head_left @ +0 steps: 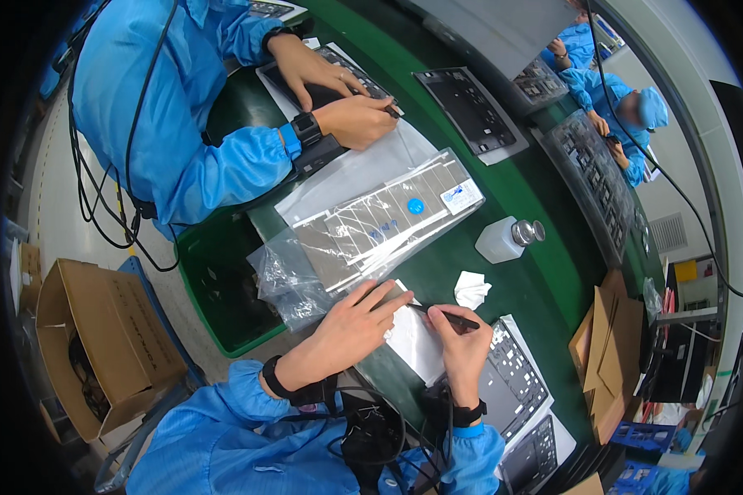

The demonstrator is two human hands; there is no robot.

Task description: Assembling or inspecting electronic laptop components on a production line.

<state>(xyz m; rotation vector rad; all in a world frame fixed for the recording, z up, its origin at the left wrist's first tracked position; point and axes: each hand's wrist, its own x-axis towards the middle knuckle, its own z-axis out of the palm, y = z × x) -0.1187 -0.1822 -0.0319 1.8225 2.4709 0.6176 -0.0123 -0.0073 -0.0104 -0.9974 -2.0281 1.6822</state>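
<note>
Two hands, right hand point(462, 346) pinching dark tweezers point(444, 314), tips pointing left

Can't really see the tip of the dark tool point(446, 316), the right hand point(462, 351) covers it. The left hand point(351, 326) hides part of the silver sheet point(413, 342). The perforated panel point(512, 388) is partly under the wrist, and the far workers' stuff is too small to tell.

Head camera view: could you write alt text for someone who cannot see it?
A person's left hand presses a silvery sheet on a green workbench while the right hand holds a dark pen-like tool to it. Beside them, a co-worker in blue handles a similar panel.
</note>
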